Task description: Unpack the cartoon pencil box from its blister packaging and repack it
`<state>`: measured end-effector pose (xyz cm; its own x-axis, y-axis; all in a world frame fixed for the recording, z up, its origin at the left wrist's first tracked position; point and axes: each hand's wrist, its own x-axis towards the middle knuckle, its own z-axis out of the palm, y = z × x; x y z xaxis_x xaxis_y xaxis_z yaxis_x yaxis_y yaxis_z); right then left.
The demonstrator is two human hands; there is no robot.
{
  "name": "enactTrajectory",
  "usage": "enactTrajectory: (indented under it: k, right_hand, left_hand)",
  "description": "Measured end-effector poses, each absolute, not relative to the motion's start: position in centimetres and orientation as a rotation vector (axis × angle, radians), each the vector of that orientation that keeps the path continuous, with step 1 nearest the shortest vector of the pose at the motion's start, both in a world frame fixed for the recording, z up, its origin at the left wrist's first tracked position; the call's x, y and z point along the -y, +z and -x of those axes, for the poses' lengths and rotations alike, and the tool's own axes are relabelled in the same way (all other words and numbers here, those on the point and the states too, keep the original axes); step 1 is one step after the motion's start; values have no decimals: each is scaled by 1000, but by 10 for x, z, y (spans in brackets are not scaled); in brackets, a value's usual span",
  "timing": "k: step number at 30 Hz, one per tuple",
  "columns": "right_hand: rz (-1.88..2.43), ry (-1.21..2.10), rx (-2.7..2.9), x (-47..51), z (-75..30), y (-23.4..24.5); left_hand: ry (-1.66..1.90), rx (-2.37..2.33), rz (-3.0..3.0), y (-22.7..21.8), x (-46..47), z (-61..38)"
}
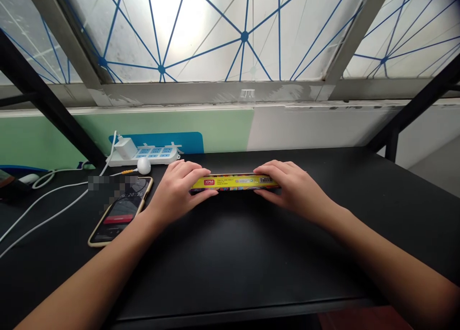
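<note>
A flat, colourful box (235,182) with a yellow printed side and a barcode is held level over the black desk, its narrow side facing me. My left hand (181,188) grips its left end, fingers on top and thumb below. At the right end, my right hand (287,188) holds it the same way. The top face of the box is out of sight, so what is inside it I cannot tell. A phone (120,215) with a lit screen lies just left of my left forearm.
Behind the phone, a white power strip (158,153) carries a plugged-in charger (125,147). White cables (53,229) run across the left of the black desk (244,263). A small round white object (143,166) sits by the strip. Black metal bars (53,100) rise at both sides before the window.
</note>
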<state>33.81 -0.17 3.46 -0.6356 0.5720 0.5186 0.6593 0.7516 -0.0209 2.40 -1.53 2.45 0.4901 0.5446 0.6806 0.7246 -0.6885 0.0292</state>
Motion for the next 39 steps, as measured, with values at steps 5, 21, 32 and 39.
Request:
enactTrajectory:
  k: [5, 21, 32, 39]
  right_hand:
    - [943, -211, 2479, 7, -333, 32]
    - [942, 8, 2725, 14, -315, 17]
    - [989, 189, 2853, 12, -321, 24]
    - [1078, 403, 2817, 2, -363, 44]
  left_hand:
    - [-908, 1081, 2485, 27, 22, -28]
    - [-829, 1069, 2712, 15, 23, -36]
    - [-577, 1717, 2807, 1, 11, -27]
    - [-527, 1748, 2806, 3, 11, -27]
